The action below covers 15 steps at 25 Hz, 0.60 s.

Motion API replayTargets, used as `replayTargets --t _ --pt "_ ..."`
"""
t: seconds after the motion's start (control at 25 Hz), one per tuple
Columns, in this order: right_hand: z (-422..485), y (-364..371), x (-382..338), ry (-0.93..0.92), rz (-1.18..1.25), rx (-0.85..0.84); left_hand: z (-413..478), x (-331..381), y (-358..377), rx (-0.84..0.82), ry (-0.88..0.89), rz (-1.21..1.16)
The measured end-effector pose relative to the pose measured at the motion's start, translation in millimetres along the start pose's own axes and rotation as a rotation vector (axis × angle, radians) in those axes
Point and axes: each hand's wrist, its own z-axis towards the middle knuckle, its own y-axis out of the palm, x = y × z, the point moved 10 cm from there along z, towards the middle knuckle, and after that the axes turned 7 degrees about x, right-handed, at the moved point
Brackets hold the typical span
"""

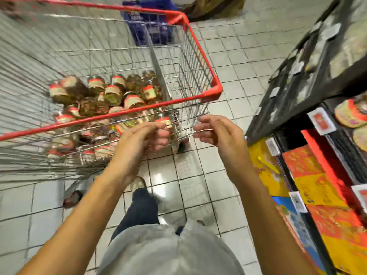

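Observation:
A wire shopping cart with a red rim stands in front of me, tilted in the view. Several glass jars with red-and-cream labels lie piled in its bottom. My left hand hovers at the cart's near wall, just below the red rim, with fingers loosely curled and nothing in them. My right hand is beside the cart's near right corner. Its fingers are relaxed and bent, and the fingertips reach the thin wires there. The frame is blurred by motion.
Store shelves with price tags run along the right, with red and yellow packs on the lower levels. A blue crate sits beyond the cart. The floor is pale tile; my leg and shoe are below the hands.

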Motion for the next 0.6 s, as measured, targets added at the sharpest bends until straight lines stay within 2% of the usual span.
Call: replayTargets --t 0.08,0.28,0.44,0.52,0.6 --pt "15.2 78.6 2.2 0.02 -0.011 -0.125 13.3 10.2 -75.7 0.121 -0.007 -0.073" --pt "69.2 252.9 24.1 0.136 -0.054 -0.274 75.3 49.8 -213.8 0.23 -0.021 -0.103" --pt "132.1 375.7 87.3 0.308 -0.203 -0.378 161.5 67.8 -327.1 0.386 -0.097 -0.084" --pt "158.3 416.9 140.6 0.389 -0.342 -0.43 216.9 57.5 -377.4 0.468 -0.104 0.153" --pt "175.7 449.9 196.4 0.471 -0.456 -0.493 267.4 24.0 -420.0 0.479 -0.176 0.601"
